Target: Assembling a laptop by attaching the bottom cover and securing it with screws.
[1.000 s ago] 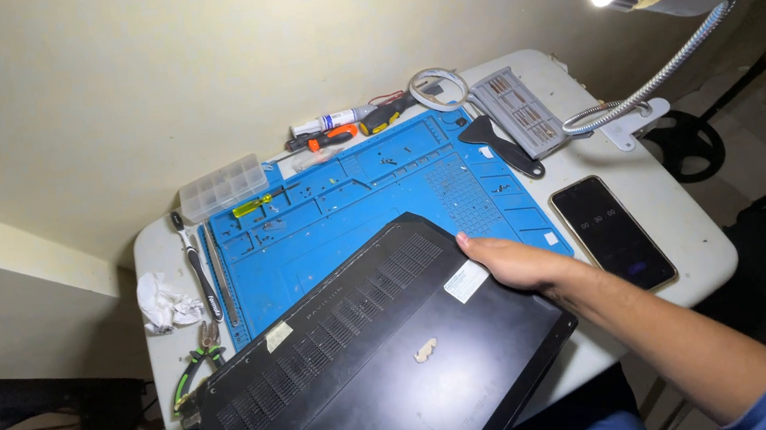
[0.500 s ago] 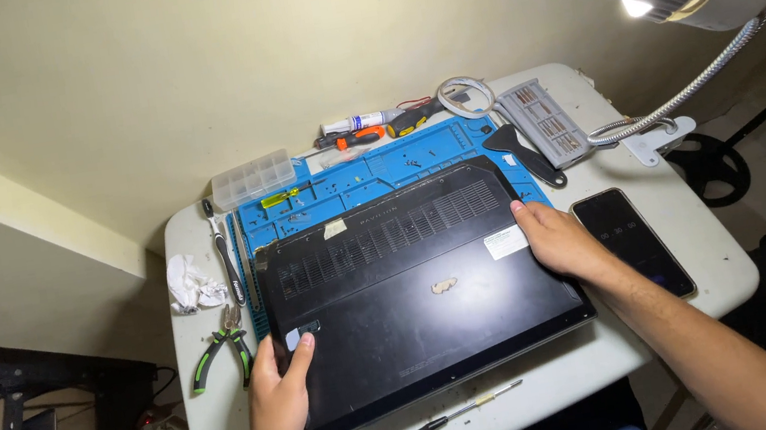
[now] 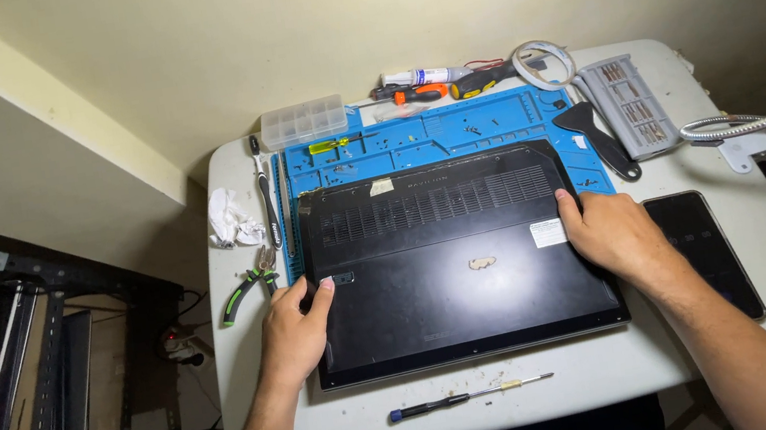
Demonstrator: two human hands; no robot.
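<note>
A black laptop (image 3: 456, 260) lies upside down on the white table (image 3: 570, 384), its flat matte underside facing up, a band of narrow vent slits running across the far half and a small white label near the right edge. The left hand (image 3: 294, 331) rests on the near left edge of the case, fingers loosely spread and lying flat on the surface, gripping nothing. The right hand (image 3: 613, 233) lies on the right edge, its fingers close together and curled slightly over the rim beside the label, pressing rather than clasping. Beyond the fingertips of both hands, the far part of the laptop overlaps a blue rubbery work mat (image 3: 432, 135) moulded with small compartments. Left of the left fingers lie green-handled pliers (image 3: 247, 286), and farther off a crumpled white tissue (image 3: 230, 220). Right of the right hand a dark, glossy phone (image 3: 707, 247) lies flat, with a black plastic scraper (image 3: 599, 137) and a grey bit case (image 3: 630, 105) beyond it. Behind both wrists, near the table's front edge, lies a thin black-handled screwdriver (image 3: 471, 397). At the far side sits a clear plastic parts box (image 3: 302, 122).
</note>
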